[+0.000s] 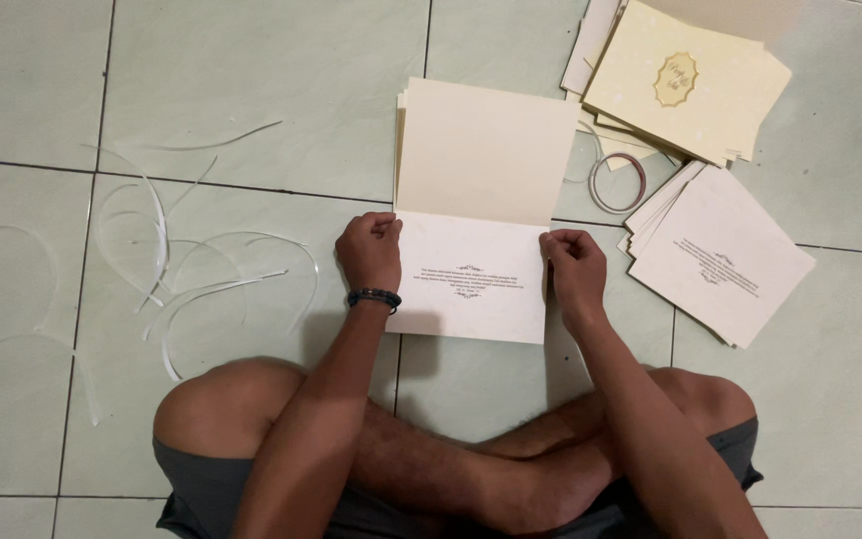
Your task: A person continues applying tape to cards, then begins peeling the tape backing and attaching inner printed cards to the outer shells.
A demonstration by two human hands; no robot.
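Now the left hand [369,250] and right hand [573,262] pinch the sides of an open cream paper card [476,215]; finished cream card piles [685,85] wait nearby.

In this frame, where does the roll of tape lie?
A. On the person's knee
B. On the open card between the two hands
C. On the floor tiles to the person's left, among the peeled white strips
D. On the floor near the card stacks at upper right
D: the roll of tape rests on the floor tile just below the stack of cream covers, beside the stack of printed sheets.
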